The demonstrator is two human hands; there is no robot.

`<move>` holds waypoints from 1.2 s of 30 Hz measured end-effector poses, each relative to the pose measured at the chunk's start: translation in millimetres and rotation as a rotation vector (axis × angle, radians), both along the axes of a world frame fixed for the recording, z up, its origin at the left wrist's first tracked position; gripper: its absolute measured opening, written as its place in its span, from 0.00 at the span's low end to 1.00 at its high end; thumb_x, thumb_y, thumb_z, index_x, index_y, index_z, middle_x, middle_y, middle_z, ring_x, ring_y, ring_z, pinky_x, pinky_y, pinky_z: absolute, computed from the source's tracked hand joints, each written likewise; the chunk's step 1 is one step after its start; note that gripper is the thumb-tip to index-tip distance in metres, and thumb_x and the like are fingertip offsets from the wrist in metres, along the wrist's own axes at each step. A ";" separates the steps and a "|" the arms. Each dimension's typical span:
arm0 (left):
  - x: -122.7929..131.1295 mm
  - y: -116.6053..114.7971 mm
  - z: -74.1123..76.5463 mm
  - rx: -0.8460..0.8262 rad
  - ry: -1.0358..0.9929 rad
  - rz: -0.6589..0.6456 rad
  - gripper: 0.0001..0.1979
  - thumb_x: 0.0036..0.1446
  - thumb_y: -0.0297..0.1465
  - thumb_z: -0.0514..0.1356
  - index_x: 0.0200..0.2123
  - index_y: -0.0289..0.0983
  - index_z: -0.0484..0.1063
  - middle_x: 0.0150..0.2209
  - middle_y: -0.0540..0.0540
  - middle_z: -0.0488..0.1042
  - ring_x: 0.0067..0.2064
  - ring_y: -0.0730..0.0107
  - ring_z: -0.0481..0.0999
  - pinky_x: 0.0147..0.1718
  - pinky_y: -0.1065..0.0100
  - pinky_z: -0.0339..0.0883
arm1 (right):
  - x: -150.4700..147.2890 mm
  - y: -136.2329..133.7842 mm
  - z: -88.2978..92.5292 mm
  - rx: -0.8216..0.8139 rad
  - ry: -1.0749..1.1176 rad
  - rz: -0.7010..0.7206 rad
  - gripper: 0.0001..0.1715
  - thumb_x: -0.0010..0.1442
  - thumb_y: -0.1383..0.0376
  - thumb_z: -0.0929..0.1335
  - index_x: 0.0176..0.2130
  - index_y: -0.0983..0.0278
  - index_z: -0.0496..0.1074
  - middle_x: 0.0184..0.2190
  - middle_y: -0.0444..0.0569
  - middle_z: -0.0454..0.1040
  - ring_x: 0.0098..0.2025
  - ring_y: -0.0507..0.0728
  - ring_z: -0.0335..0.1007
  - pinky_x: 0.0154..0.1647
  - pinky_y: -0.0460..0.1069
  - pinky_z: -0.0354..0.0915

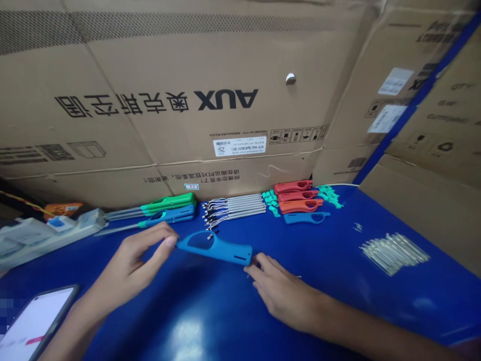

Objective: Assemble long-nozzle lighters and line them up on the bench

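Blue lighter handle (221, 252) pinched at its end by my left hand (130, 263), while my right hand (285, 293) lies spread just beside it at 4 o'clock.

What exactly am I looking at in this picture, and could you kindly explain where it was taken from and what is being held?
This is a single view from a camera worn on a person's head, looking down at their own bare hands; no machine is involved. The left hand and right hand touch opposite ends of a blue plastic lighter handle. The blue tabletop also holds red lighter handles, wired metal tubes, and a phone. Cardboard boxes stand behind.
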State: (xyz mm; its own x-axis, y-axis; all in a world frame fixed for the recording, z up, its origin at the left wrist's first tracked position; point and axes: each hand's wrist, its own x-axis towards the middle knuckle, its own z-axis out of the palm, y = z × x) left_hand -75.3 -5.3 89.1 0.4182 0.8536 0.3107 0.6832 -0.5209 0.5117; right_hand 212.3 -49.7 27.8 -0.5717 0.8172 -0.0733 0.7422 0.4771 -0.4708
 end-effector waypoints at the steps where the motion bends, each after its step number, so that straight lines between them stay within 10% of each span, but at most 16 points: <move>1: -0.8 -0.5 0.2 0.010 -0.005 0.026 0.16 0.65 0.37 0.49 0.27 0.37 0.65 0.28 0.49 0.71 0.30 0.70 0.67 0.32 0.71 0.62 | -5.6 0.1 -2.1 0.035 -0.001 -0.001 0.17 0.64 0.71 0.60 0.50 0.62 0.68 0.45 0.52 0.68 0.45 0.58 0.67 0.48 0.53 0.65; 7: -2.0 1.8 -3.1 -0.028 -0.028 0.059 0.20 0.67 0.40 0.46 0.26 0.37 0.65 0.26 0.51 0.68 0.28 0.71 0.66 0.29 0.72 0.61 | -4.7 5.5 16.3 0.163 0.142 -0.161 0.05 0.59 0.64 0.68 0.35 0.64 0.72 0.36 0.49 0.73 0.41 0.58 0.68 0.47 0.55 0.63; 14: 34.2 9.8 0.3 -0.196 0.028 -0.154 0.19 0.69 0.40 0.43 0.33 0.38 0.68 0.31 0.51 0.73 0.35 0.69 0.71 0.38 0.71 0.66 | 13.5 7.8 54.7 0.292 0.155 0.193 0.23 0.64 0.75 0.60 0.55 0.58 0.67 0.44 0.49 0.69 0.43 0.53 0.65 0.44 0.47 0.63; 19: 75.5 13.6 -1.7 -0.334 0.014 -0.341 0.20 0.70 0.41 0.42 0.35 0.39 0.68 0.33 0.51 0.73 0.36 0.69 0.72 0.40 0.70 0.66 | 19.6 3.0 40.0 0.555 0.002 0.287 0.16 0.66 0.73 0.58 0.42 0.62 0.73 0.37 0.50 0.70 0.38 0.55 0.63 0.44 0.50 0.61; 25: 80.8 18.7 -29.3 -0.365 0.068 -0.228 0.18 0.68 0.44 0.47 0.53 0.45 0.67 0.44 0.50 0.76 0.46 0.64 0.74 0.49 0.63 0.66 | 76.8 8.9 22.4 0.487 -0.107 0.048 0.15 0.67 0.63 0.62 0.34 0.61 0.75 0.25 0.47 0.71 0.30 0.55 0.65 0.36 0.49 0.60; 36: 57.1 1.4 -68.7 -0.383 0.118 -0.240 0.13 0.67 0.40 0.51 0.44 0.44 0.72 0.43 0.50 0.75 0.43 0.67 0.75 0.45 0.66 0.67 | 152.6 63.9 -12.6 0.302 -0.203 -0.639 0.18 0.63 0.53 0.65 0.33 0.59 0.79 0.28 0.49 0.81 0.31 0.61 0.77 0.28 0.49 0.63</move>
